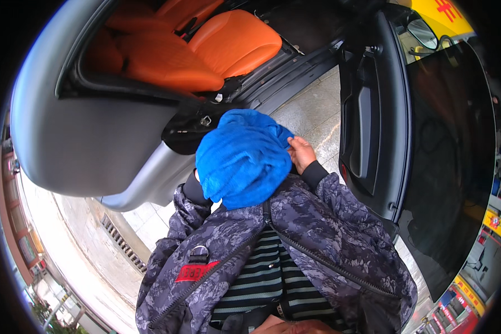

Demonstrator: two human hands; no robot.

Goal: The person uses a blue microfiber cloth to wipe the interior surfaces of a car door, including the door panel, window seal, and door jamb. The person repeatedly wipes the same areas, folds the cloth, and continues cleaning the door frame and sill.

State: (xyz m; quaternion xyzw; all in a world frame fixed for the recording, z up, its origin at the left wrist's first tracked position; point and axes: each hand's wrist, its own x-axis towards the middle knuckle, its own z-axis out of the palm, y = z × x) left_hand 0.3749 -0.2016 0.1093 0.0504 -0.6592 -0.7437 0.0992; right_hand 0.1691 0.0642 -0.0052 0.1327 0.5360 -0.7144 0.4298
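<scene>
A bunched blue cloth [244, 160] is held up in front of my chest, beside the car's open doorway. My right hand [301, 152] pinches the cloth's right edge between thumb and fingers. Only a sliver of my left hand [197, 175] shows at the cloth's left side; its fingers are hidden behind the fabric, so its grip cannot be seen. Beyond the cloth, a metal door striker [206, 121] sits on the car's door frame. Orange seats [236, 41] are visible inside the car.
The open car door [373, 125] with its dark window stands close on my right. Grey car bodywork [96, 142] lies to my left. Paving [313, 112] shows between sill and door, and a drain grate [123, 242] is in the ground at lower left.
</scene>
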